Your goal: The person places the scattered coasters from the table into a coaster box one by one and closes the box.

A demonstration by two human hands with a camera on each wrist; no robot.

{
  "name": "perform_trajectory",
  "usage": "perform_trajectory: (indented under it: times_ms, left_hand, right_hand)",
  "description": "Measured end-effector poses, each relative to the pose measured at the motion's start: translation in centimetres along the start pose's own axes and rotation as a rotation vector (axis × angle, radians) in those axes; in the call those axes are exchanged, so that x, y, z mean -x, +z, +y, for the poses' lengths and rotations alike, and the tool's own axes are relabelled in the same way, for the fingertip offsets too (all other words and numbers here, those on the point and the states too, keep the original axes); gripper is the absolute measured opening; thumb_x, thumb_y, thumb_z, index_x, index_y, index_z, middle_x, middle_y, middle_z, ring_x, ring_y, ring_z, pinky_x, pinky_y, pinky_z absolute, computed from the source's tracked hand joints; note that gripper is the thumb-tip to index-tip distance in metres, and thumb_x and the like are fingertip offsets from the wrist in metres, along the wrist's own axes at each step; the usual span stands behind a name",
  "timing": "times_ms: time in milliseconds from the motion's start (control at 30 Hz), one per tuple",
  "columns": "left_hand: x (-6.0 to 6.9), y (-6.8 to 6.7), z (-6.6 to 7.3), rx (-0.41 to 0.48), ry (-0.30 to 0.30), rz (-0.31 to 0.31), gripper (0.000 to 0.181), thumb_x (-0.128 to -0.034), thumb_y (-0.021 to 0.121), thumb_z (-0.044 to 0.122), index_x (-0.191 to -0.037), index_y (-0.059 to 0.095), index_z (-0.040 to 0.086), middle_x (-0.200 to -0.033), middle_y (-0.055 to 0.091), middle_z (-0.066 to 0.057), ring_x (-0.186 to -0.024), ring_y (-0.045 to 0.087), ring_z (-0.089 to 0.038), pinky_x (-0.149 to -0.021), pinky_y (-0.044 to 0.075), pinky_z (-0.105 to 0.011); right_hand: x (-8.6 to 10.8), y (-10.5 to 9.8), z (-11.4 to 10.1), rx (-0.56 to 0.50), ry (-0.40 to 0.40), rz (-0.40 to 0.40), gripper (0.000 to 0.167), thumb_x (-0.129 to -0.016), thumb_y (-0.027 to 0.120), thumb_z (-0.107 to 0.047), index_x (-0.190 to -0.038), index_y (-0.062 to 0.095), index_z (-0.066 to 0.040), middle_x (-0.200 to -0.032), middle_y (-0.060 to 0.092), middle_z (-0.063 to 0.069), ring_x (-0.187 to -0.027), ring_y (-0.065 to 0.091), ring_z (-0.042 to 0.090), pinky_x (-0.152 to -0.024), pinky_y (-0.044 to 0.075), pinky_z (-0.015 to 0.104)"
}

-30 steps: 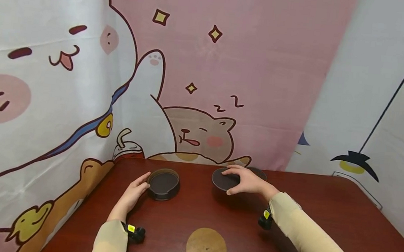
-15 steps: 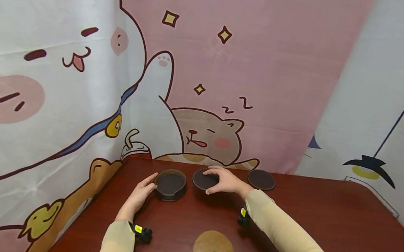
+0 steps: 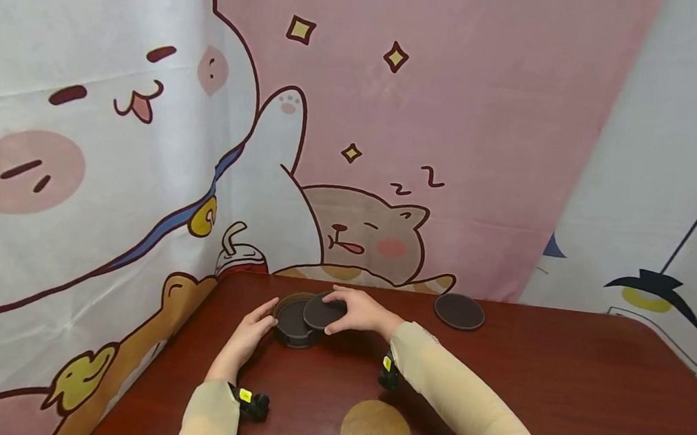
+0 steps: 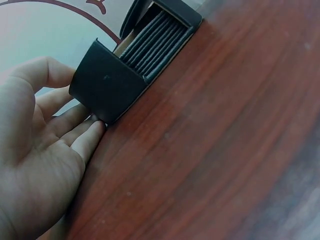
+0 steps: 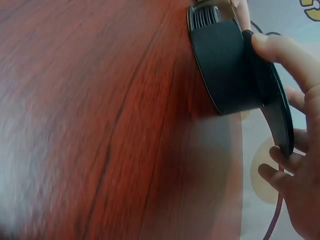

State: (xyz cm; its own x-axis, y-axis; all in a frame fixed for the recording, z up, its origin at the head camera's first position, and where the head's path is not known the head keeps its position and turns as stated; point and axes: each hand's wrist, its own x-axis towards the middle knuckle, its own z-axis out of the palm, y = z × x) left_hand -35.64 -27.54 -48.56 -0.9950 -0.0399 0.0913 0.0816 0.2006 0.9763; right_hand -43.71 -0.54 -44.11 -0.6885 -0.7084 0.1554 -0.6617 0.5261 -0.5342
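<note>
A round black coaster holder stands at the back of the table. Its front slot shows several stacked coasters in the left wrist view. My left hand holds the holder's left side, thumb and fingertips against its wall. With thumb and fingers, my right hand grips a dark round coaster by its rim. That coaster is tilted over the right part of the holder's open top; in the right wrist view the coaster appears to meet the holder's rim.
Another dark round coaster lies flat near the table's back edge, right of the holder. A round wooden disc lies at the front. Behind the reddish-brown table hangs a printed cartoon cloth.
My right hand has carried the coaster leftward to the holder, uncovering the coaster lying behind it. My left hand stays at the holder; the head view has turned slightly left.
</note>
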Motion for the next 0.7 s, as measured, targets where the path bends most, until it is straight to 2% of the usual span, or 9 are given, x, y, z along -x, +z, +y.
perform_trajectory:
  times_ms: [267, 400, 567, 700]
  left_hand:
    - [-0.2, 0.5, 0.0, 0.007, 0.002, -0.009, 0.059, -0.0899, 0.051, 0.005, -0.147, 0.04, 0.004, -0.152, 0.034, -0.017, -0.139, 0.029, -0.031, -0.11, 0.028, -0.047]
    - [-0.3, 0.6, -0.1, 0.016, -0.003, -0.016, 0.058, -0.0908, 0.051, 0.003, -0.148, 0.039, 0.003, -0.153, 0.032, -0.018, -0.14, 0.027, -0.032, -0.111, 0.028, -0.048]
    - [-0.4, 0.4, -0.3, 0.024, -0.008, -0.032, 0.058, -0.092, 0.05, 0.003, -0.148, 0.037, 0.002, -0.154, 0.029, -0.02, -0.141, 0.022, -0.035, -0.111, 0.025, -0.051]
    - [-0.3, -0.2, -0.3, 0.028, -0.01, -0.032, 0.058, -0.0923, 0.049, 0.002, -0.149, 0.036, 0.001, -0.154, 0.028, -0.02, -0.142, 0.022, -0.034, -0.112, 0.024, -0.05]
  right_hand:
    - [-0.2, 0.4, -0.9, -0.021, -0.04, 0.035, 0.052, -0.077, 0.079, -0.028, -0.125, 0.066, -0.012, -0.147, 0.044, 0.013, -0.132, 0.044, 0.027, -0.104, 0.039, 0.042]
    - [0.0, 0.7, -0.7, -0.016, -0.042, 0.037, 0.044, -0.081, 0.075, -0.026, -0.122, 0.068, -0.011, -0.145, 0.047, 0.013, -0.132, 0.044, 0.026, -0.105, 0.039, 0.043]
    - [1.1, 0.3, 0.2, -0.047, -0.029, 0.078, 0.039, -0.084, 0.073, -0.026, -0.12, 0.069, -0.01, -0.142, 0.05, 0.014, -0.131, 0.045, 0.028, -0.104, 0.039, 0.046]
    - [2.3, -0.4, 1.8, -0.077, -0.017, 0.127, 0.039, -0.086, 0.072, -0.025, -0.12, 0.067, -0.007, -0.14, 0.051, 0.016, -0.129, 0.046, 0.03, -0.104, 0.039, 0.048]
